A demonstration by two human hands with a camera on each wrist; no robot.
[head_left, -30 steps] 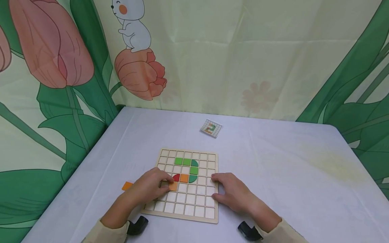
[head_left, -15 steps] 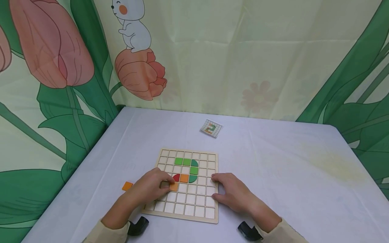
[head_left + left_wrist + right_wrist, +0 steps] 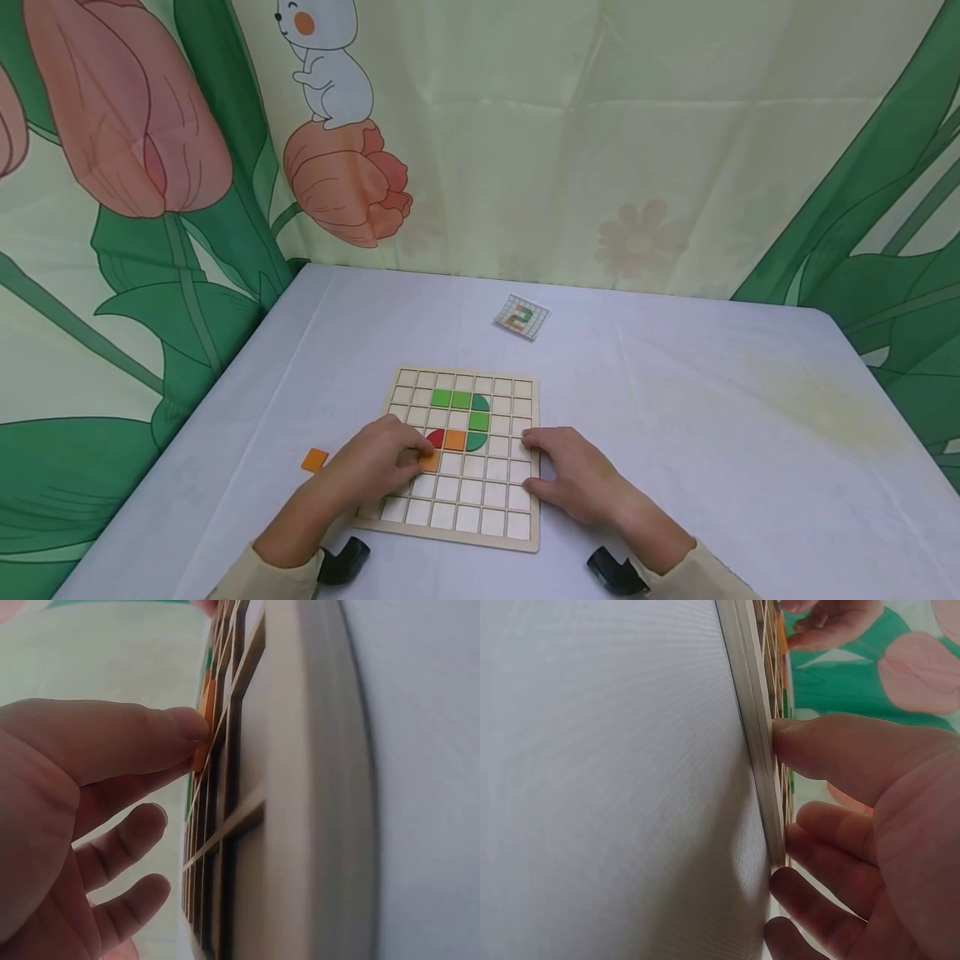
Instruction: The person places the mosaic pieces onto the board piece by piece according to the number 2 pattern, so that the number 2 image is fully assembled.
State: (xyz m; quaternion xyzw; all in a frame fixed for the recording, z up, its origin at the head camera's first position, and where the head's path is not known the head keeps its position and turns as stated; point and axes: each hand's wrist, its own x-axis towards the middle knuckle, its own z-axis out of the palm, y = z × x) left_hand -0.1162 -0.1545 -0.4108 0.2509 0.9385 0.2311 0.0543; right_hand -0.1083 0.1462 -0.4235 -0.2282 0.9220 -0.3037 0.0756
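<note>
left hand [image 3: 378, 457] pinches orange tile [image 3: 430, 462], perhaps unseated; spread right hand [image 3: 576, 477] touches grid board [image 3: 495, 495] holding coloured pieces [image 3: 478, 422].

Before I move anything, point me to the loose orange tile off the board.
In the head view, the loose orange tile lies on the white tablecloth, left of the grid board and of the left hand.

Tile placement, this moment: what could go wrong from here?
1. The left hand pinches the held tile close to the red piece; a fingertip could nudge that piece.
2. The loose tile appears right beside the left forearm in the head view; a sideways move might knock it.
3. The right hand touches the edge of the board; a push might shift it on the cloth.
</note>
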